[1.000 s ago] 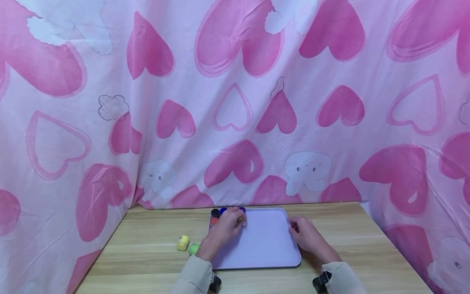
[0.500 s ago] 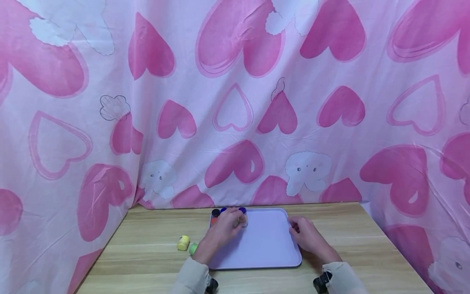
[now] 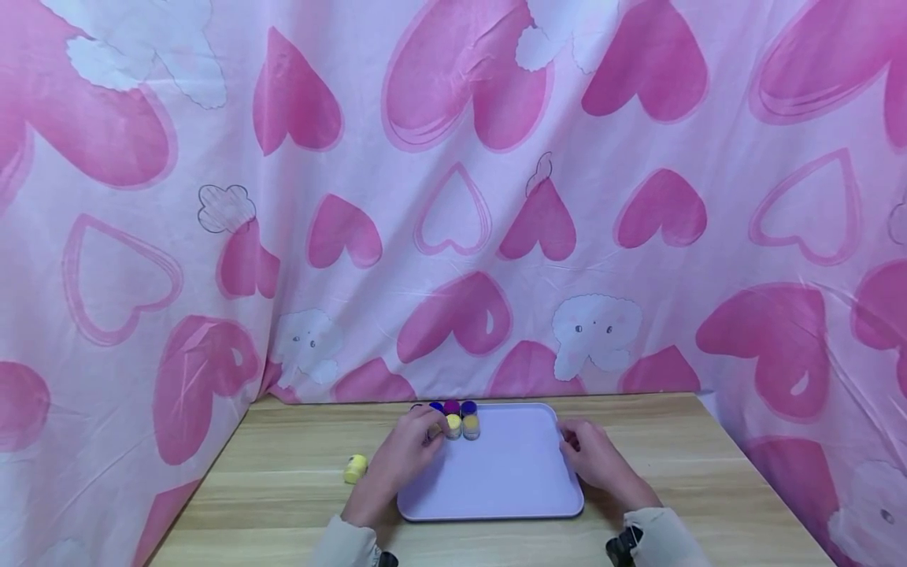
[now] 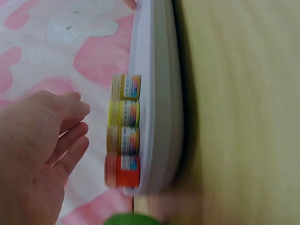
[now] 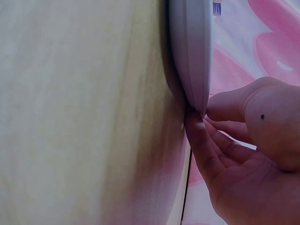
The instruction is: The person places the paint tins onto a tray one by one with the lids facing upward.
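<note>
My left hand (image 3: pixel 407 441) hovers over the left part of the lilac tray (image 3: pixel 506 472), fingers loosely bent with nothing between them. In the left wrist view it is apart from a row of small paint pots: a red pot (image 4: pixel 123 171), a gold pot (image 4: pixel 123 140), a yellow pot (image 4: pixel 123 113) and another gold pot (image 4: pixel 125 87). Behind them stand a magenta-topped pot (image 3: pixel 452 406) and blue-topped pots (image 3: pixel 468 408). My right hand (image 3: pixel 598 457) pinches the tray's right rim, thumb on the rim and index finger below it, as the right wrist view shows.
A yellow pot (image 3: pixel 355 469) lies on the wooden table (image 3: pixel 283 504), left of the tray. Close to the left wrist camera is a green pot (image 4: pixel 131 219), hidden by the arm in the head view. A pink heart-print cloth (image 3: pixel 453 315) hangs behind the table.
My left hand has let go of a gold pot in the front row and moved left and toward me, uncovering it and the yellow pot. The right hand stays at the rim.
</note>
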Demonstrator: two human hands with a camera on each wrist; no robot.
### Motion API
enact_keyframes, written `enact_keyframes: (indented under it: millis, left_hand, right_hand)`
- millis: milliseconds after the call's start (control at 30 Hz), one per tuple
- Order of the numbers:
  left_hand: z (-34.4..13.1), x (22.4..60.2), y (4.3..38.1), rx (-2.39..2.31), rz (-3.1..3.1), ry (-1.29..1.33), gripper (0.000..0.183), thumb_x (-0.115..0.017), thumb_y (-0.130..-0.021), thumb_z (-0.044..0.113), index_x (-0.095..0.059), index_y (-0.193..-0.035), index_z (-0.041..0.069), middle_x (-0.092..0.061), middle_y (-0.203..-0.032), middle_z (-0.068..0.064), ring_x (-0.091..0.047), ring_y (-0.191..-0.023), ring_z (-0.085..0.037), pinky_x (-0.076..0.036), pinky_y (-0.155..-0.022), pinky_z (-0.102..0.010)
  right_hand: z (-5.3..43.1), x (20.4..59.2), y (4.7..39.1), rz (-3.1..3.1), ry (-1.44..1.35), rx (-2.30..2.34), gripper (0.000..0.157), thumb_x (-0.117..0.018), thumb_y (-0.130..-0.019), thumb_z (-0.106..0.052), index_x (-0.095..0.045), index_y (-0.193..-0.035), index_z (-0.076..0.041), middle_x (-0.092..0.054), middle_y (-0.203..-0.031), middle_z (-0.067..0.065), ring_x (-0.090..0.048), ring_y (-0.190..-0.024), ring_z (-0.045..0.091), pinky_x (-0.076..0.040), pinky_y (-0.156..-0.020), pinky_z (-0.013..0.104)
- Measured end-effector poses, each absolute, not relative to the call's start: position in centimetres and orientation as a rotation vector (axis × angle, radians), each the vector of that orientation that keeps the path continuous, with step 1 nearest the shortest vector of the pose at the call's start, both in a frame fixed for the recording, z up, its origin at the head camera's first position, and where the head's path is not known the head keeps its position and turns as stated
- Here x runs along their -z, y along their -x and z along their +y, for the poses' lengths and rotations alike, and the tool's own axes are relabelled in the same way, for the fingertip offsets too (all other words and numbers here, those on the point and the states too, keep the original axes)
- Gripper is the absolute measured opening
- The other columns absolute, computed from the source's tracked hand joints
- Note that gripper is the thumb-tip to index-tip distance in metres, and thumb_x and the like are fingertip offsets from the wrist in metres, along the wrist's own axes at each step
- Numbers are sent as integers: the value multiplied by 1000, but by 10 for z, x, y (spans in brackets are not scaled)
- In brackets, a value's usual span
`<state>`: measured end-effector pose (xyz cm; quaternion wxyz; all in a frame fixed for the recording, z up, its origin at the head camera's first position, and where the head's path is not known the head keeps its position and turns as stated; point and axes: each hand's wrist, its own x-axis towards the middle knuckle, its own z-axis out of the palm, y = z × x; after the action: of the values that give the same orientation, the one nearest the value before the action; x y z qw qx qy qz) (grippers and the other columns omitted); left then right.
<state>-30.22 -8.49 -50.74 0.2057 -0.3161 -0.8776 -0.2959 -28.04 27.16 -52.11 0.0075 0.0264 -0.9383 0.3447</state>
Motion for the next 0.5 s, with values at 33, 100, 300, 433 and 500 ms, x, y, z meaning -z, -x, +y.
enact_keyframes:
  millis: [33, 100, 300, 433, 500]
  left_hand:
    - [-88, 507, 300, 826, -2446, 868, 17, -84, -88, -1, -76, -94, 13, -75, -99, 1, -69, -94, -15, -63, -82, -29]
    - [-95, 507, 297, 829, -2454, 839, 17, -85, -88, 0, -76, -95, 14, -74, -98, 2, -69, -91, -14, -63, -79, -28]
    - [-119, 507, 290, 856, -2503, 759, 17, -85, -90, 2, -76, -98, 14, -76, -99, 2, -74, -93, -15, -66, -83, -30]
    - [-136, 505, 286, 876, -2533, 716, 19, -84, -90, 0, -78, -101, 14, -79, -106, -2, -74, -102, -17, -66, -91, -37]
    - [-145, 504, 284, 866, -2551, 686, 21, -83, -90, -1, -78, -103, 15, -79, -108, -2, -72, -103, -16, -66, -92, -38]
  right_hand:
    - [272, 521, 280, -2935, -83, -1076, 35, -71, -101, -1, -70, -136, 1, -72, -98, 5, -62, -84, 17, -66, -77, 33]
    - [272, 522, 280, -2935, -84, -1074, 37, -71, -101, -1, -69, -137, 1, -72, -99, 5, -62, -85, 17, -66, -78, 34]
    - [272, 521, 279, -2939, -78, -1067, 39, -71, -101, -1, -68, -140, 2, -73, -101, 6, -63, -86, 17, -67, -79, 36]
    - [271, 520, 279, -2942, -86, -1065, 40, -71, -101, -1, -67, -141, 2, -74, -102, 6, -63, -86, 16, -67, -79, 36]
    - [271, 519, 279, -2944, -87, -1066, 41, -71, -101, -1, -66, -142, 3, -74, -103, 6, -63, -86, 16, -67, -80, 37]
